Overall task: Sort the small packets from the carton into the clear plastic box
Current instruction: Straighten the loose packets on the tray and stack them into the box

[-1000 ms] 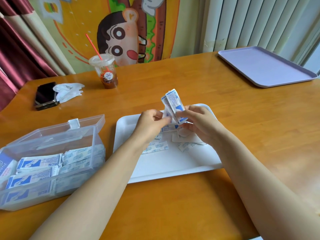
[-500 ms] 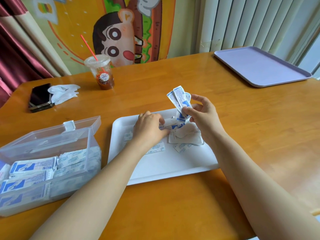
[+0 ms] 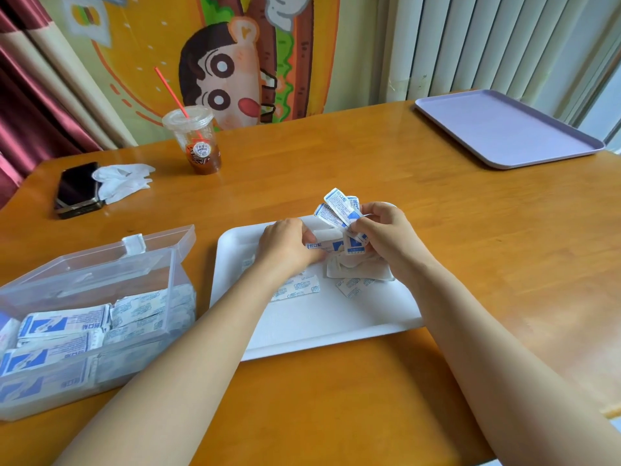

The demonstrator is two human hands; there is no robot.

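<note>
Over white tray (image 3: 312, 327), right hand (image 3: 386, 240) pinches flat paper packets (image 3: 339, 210).

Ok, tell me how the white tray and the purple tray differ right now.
The white tray sits near the person, under both hands; the purple tray lies at the table's far right corner, untouched. The white tray carries loose packets and crumpled wrapping; the purple tray holds nothing visible. The white tray has a matte look; the purple tray reflects some light. Both are flat, rectangular, round-cornered trays resting on the wooden table.
</note>
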